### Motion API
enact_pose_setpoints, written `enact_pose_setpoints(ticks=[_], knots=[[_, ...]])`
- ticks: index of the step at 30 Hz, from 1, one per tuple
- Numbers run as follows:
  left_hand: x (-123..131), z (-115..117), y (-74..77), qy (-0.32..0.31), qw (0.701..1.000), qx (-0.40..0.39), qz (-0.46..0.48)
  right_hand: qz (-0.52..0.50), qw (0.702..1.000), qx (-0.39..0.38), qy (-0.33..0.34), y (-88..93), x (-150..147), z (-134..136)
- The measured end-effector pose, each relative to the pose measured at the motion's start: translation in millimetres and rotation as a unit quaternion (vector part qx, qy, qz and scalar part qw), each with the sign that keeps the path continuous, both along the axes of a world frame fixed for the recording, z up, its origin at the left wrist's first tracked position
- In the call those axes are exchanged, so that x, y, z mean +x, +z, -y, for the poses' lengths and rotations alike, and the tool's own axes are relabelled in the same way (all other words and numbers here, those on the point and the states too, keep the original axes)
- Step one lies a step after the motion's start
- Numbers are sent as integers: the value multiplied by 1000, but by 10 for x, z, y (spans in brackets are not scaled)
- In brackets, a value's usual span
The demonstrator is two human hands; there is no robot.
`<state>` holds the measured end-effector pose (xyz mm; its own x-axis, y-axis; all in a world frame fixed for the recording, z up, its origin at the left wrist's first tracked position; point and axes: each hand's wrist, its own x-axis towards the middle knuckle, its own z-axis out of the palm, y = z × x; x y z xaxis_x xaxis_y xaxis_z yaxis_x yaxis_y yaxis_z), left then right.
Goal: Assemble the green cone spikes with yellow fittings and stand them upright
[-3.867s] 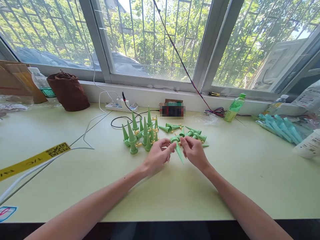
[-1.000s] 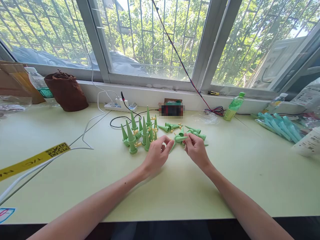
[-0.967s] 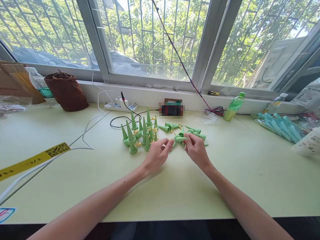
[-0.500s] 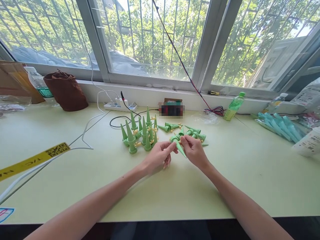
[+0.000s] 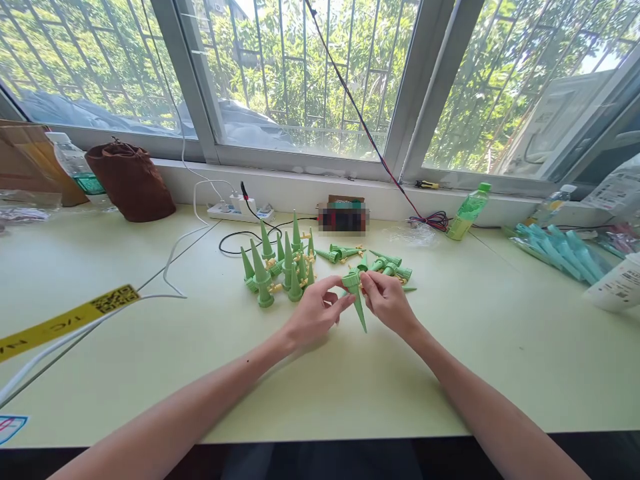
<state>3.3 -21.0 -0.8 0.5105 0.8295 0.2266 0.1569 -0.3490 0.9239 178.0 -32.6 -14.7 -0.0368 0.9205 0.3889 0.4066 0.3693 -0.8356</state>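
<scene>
Both hands meet over the pale green table (image 5: 150,373) on one green plastic cone spike (image 5: 357,300), whose tip points down toward me. My left hand (image 5: 315,315) pinches its wide top from the left with thumb and forefinger. My right hand (image 5: 387,301) pinches the same top from the right. Behind my left hand several green cones with small yellow side pieces stand upright in a cluster (image 5: 280,267). More green cones lie on their sides in a heap (image 5: 380,263) just behind my right hand.
A white power strip (image 5: 243,212) with black and white cables lies by the window sill. A brown pouch (image 5: 131,180) and a water bottle (image 5: 73,163) stand far left, a green bottle (image 5: 467,212) at right. Teal cones in bags (image 5: 555,253) lie far right. Yellow tape (image 5: 65,321) crosses the left.
The cone has turned in my hands: a second ago it lay sideways near the heap, now it points tip-down toward me. Both hands kept their pinch and shifted slightly closer.
</scene>
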Motion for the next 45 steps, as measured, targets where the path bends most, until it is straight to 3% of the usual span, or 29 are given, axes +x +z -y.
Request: enact_pose_setpoints(ticks=[14, 19, 24, 28, 32, 35, 41, 45], knots=[[-35, -72, -117, 13, 975, 216, -59, -5, 1000, -5, 10, 40, -14, 12], [-39, -82, -130, 18, 967, 245, -74, -10, 1000, -1, 11, 38, -6, 12], [-8, -58, -120, 64, 979, 180, -73, -24, 999, 15, -17, 28, -6, 11], [6, -63, -72, 77, 996, 40, -19, -34, 997, 34, -62, 37, 10, 15], [1, -72, -2, -15, 988, -151, 30, 22, 996, 69, -48, 50, 19, 37], [1, -58, 29, -73, 969, -232, 47, 65, 994, 86, -21, 51, 8, 54], [-11, -50, 8, -91, 972, -212, 53, 55, 995, 79, -7, 44, 2, 50], [-33, -54, -25, -68, 990, -122, 17, 53, 996, 68, -9, 31, -1, 38]])
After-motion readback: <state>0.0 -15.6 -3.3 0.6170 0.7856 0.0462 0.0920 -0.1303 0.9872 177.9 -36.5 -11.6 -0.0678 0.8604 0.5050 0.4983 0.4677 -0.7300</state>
